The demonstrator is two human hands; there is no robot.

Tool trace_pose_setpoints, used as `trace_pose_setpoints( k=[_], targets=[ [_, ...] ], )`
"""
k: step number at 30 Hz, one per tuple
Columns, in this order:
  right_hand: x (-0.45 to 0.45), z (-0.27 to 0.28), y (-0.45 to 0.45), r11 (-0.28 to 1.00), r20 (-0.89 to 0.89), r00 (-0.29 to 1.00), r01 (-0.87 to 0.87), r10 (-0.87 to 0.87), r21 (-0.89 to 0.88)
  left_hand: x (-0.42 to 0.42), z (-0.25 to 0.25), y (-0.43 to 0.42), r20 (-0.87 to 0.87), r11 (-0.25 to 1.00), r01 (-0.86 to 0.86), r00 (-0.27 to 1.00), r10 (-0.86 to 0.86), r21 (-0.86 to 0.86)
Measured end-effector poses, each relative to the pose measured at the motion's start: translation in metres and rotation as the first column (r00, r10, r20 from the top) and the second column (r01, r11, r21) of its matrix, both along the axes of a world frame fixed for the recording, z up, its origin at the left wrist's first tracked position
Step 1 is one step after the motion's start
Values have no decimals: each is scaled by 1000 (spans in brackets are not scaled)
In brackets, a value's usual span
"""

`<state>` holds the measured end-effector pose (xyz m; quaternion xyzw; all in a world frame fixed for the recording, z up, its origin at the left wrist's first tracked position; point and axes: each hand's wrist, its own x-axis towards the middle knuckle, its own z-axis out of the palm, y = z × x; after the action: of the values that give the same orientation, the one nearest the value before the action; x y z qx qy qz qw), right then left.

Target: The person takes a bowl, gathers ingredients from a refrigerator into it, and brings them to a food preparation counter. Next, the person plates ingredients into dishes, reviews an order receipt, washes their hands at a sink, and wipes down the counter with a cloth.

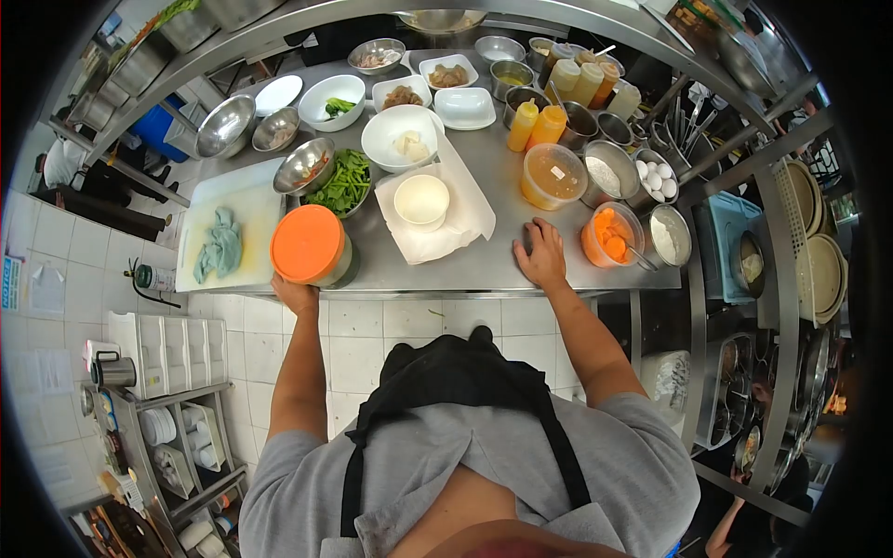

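My left hand (pixel 296 296) is at the table's front edge, against the near side of a round tub with an orange lid (pixel 308 244). The tub hides most of its fingers, so I cannot tell whether they grip it. My right hand (pixel 541 256) rests on the steel table (pixel 446 276), fingers apart, holding nothing. Close to it are a clear tub of brownish liquid (pixel 553 177) and a container of orange pieces (pixel 611 234) with a spoon. Between my hands, a cream-coloured bowl (pixel 421 202) stands on white paper (pixel 465 228).
A green cloth (pixel 219 246) lies on a white cutting board (pixel 256 200) at the left. Leafy greens (pixel 341 182), a white bowl (pixel 395 139) and sauce bottles (pixel 547 126) stand farther back. Eggs (pixel 657 179) and powder bowls are at the right. A steel shelf (pixel 279 35) crosses above.
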<state>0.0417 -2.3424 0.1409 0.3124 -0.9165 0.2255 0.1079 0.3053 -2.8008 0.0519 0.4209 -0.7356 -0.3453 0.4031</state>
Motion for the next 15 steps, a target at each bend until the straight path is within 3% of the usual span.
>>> trace_pose_setpoints(
  k=[1,2,3,7,8,9,10,11,12,15],
  targets=[
    [0,0,0,1000,-4,1000,1,-1,-3,-3,6,1,0,1000,-1,1000,1,0],
    [0,0,0,1000,-4,1000,-1,1,-3,-7,17,5,-286,949,27,956,67,315],
    [0,-1,0,1000,0,1000,2,-2,-3,-10,28,10,-512,805,145,832,216,575],
    [1,-1,-1,1000,14,1000,5,-5,-1,-8,39,16,-599,691,263,741,303,674],
    [1,-1,-1,1000,15,1000,2,-2,0,-3,36,16,-163,971,29,986,10,236],
    [1,-2,-1,1000,16,1000,6,-6,4,0,32,15,412,939,113,911,33,-324],
    [1,-2,-1,1000,16,1000,10,-10,9,0,20,7,413,940,111,910,34,-322],
    [1,-1,-1,1000,17,1000,7,-7,12,-2,4,-4,55,994,109,993,-108,-13],
    [1,0,-1,1000,19,1000,5,-5,9,-2,-6,-12,-336,938,214,935,-115,274],
    [1,0,-1,1000,21,1000,2,-2,6,1,-15,-18,-407,914,287,900,-155,287]
  ],
)
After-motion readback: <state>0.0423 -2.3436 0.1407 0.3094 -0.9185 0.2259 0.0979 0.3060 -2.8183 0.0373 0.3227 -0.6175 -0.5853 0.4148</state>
